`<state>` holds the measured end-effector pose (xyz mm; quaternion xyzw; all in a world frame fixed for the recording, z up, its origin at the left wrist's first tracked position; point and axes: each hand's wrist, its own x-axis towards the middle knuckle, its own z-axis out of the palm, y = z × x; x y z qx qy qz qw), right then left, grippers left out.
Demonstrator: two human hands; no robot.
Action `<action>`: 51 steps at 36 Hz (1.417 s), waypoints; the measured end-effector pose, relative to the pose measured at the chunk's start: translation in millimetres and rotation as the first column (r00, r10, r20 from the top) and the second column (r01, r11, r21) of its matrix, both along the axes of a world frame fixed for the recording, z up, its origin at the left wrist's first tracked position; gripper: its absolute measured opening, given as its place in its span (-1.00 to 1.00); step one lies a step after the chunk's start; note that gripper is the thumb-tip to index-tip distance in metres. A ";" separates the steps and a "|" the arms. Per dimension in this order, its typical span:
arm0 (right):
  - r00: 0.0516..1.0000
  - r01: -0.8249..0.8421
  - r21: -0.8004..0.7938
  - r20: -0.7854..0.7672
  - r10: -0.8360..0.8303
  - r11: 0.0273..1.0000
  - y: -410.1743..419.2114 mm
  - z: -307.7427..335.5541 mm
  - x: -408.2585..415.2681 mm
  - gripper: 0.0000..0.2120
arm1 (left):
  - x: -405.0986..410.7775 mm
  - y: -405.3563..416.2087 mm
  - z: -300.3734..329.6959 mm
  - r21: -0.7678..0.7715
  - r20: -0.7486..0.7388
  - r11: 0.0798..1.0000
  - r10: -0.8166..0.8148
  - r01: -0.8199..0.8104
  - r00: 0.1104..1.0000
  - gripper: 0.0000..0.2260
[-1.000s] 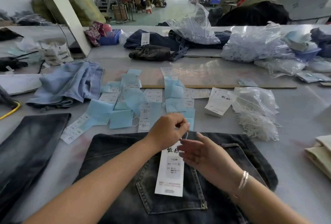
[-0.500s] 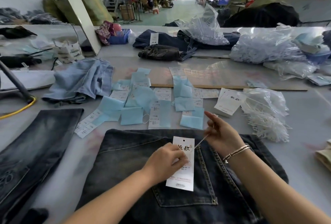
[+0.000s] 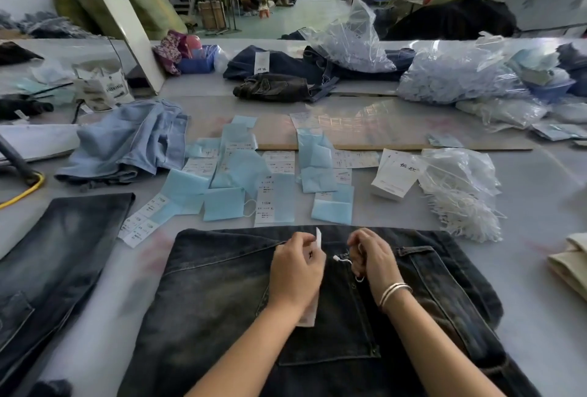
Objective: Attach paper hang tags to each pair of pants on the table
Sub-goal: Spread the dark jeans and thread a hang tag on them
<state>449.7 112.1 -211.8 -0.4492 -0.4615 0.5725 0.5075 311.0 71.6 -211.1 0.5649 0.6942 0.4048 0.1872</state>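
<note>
While the left hand (image 3: pixel 297 272) pinches the paper hang tag (image 3: pixel 318 239), held edge-on with its long axis running toward the person, the right hand (image 3: pixel 373 255), closed on the white string loop (image 3: pixel 341 259), lies just right of it over the dark jeans (image 3: pixel 222 301). These rest on a grey desk (image 3: pixel 524 269) in a cluttered workshop; spare tags (image 3: pixel 395 176) lie beyond.

garment workshop; jeans (image 3: pixel 317 317), tag stacks (image 3: pixel 395 176), bagged stock (image 3: pixel 451 79)
</note>
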 end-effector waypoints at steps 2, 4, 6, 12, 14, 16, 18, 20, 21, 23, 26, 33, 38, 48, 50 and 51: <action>0.981 -0.049 0.076 0.189 0.034 0.996 -2.5 -1.8 -2.1 -0.67 | -5.4 -2.2 1.7 0.022 0.261 0.999 0.018 -0.024 0.965 -0.88; 0.940 -0.107 0.151 0.337 0.051 0.983 -5.2 -1.9 -4.0 -0.67 | -9.3 -3.6 0.6 -0.007 0.491 1.000 0.009 -0.006 0.871 -0.84; 0.921 -0.161 0.171 0.379 0.086 0.972 -6.8 -0.7 -3.9 -0.62 | -11.0 -6.1 -2.8 -0.028 0.627 0.997 -0.040 0.073 0.778 -0.87; 0.889 -0.306 0.056 0.375 0.264 0.950 -5.0 7.1 5.5 -0.51 | -14.5 -10.2 -8.1 0.048 0.633 0.972 -0.207 0.229 0.746 -0.84; 0.900 -0.303 0.028 0.338 0.276 0.953 -3.2 7.5 7.0 -0.50 | -14.3 -12.6 -8.2 0.075 0.622 0.965 -0.241 0.250 0.745 -0.84; 0.909 -0.302 0.024 0.308 0.280 0.953 -2.2 7.0 7.2 -0.48 | -14.0 -14.3 -7.8 0.087 0.625 0.961 -0.259 0.264 0.737 -0.83; 0.916 -0.304 0.033 0.286 0.282 0.952 -2.5 6.8 6.6 -0.49 | -13.3 -16.1 -5.4 0.097 0.633 0.954 -0.279 0.283 0.722 -0.83; 0.918 -0.303 0.034 0.278 0.282 0.952 -3.1 7.4 6.5 -0.53 | -12.3 -17.6 -3.8 0.102 0.627 0.942 -0.309 0.318 0.715 -0.82; 0.919 -0.303 0.034 0.275 0.282 0.952 -3.3 7.6 6.6 -0.54 | -11.8 -18.4 -3.2 0.100 0.625 0.935 -0.326 0.341 0.709 -0.80; 0.921 -0.300 0.037 0.273 0.280 0.953 -3.3 7.1 7.1 -0.53 | -11.0 -20.1 -2.4 0.086 0.630 0.921 -0.345 0.379 0.696 -0.76; 0.917 -0.295 0.045 0.293 0.270 0.954 -2.9 4.9 7.6 -0.48 | -11.3 -21.8 -1.7 0.083 0.617 0.914 -0.361 0.398 0.699 -0.73; 0.920 -0.241 0.053 0.332 0.210 0.969 -4.5 3.7 4.2 -0.47 | -11.5 -23.7 0.0 0.123 0.642 0.923 -0.354 0.365 0.680 -0.73; 0.906 -0.232 0.027 0.371 0.205 0.972 -5.7 3.3 2.8 -0.50 | -12.2 -20.7 0.3 0.065 0.701 0.913 -0.329 0.402 0.633 -0.70; 0.801 -0.289 0.025 0.555 0.227 0.957 -11.1 4.7 -2.3 -0.60 | -5.6 -18.7 -3.9 0.015 0.533 0.953 -0.263 0.301 0.804 -0.90; 0.794 -0.298 0.023 0.560 0.235 0.954 -12.1 5.9 -2.4 -0.61 | -4.7 -20.3 -6.7 0.028 0.482 0.963 -0.248 0.268 0.840 -0.90; 0.787 -0.303 0.022 0.569 0.237 0.953 -12.3 6.2 -2.2 -0.61 | -3.8 -20.9 -7.7 0.036 0.469 0.966 -0.243 0.256 0.849 -0.91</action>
